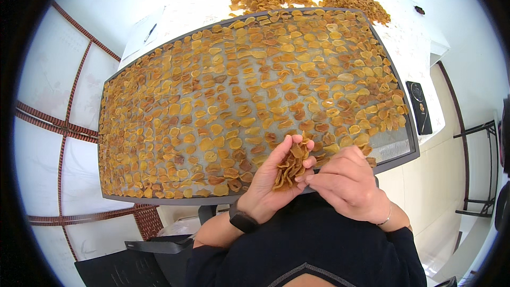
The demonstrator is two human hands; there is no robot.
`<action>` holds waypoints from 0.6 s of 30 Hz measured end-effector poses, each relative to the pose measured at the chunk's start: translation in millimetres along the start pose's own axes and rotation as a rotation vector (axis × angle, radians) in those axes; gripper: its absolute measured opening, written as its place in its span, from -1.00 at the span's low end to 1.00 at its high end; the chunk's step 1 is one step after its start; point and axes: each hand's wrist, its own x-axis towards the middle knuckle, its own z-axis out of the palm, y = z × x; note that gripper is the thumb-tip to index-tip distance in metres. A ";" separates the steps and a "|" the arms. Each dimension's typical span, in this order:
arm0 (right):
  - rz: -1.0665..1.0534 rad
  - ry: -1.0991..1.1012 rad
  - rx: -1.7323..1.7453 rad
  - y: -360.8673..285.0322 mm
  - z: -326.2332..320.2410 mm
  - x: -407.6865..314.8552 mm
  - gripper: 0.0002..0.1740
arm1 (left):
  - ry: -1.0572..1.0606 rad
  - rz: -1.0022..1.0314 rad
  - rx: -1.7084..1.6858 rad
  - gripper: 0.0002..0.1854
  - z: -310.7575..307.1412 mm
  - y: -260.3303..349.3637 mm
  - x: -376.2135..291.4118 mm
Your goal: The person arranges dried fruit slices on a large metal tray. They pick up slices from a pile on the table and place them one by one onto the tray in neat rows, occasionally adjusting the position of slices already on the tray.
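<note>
My left hand (271, 179) is cupped palm up around a bunch of thin, wavy dried slices (293, 165), amber to brown. Just to its right is my right hand (350, 185), its fingertips drawn together close to the left fingers. Whether a slice is between those fingertips is hidden. Both hands are over the near edge of a large mesh screen (392, 145) in a dark frame. Rows of similar dried slices (235, 143) cover most of the mesh, lying flat or curled. A strip of bare mesh shows at its near right corner.
Two heaps of loose slices, one on the left (267, 0) and one on the right (354, 4), lie beyond the screen on a white tabletop (199, 12). A black smartphone (419, 107) rests by the right edge. A pen (150, 33) lies far left. A black chair armrest (159, 245) is below left.
</note>
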 end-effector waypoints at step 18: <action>-0.090 -0.023 0.036 -8.7 43.6 21.8 -0.77 | 0.096 0.006 0.011 -0.78 -8.6 1.8 -6.4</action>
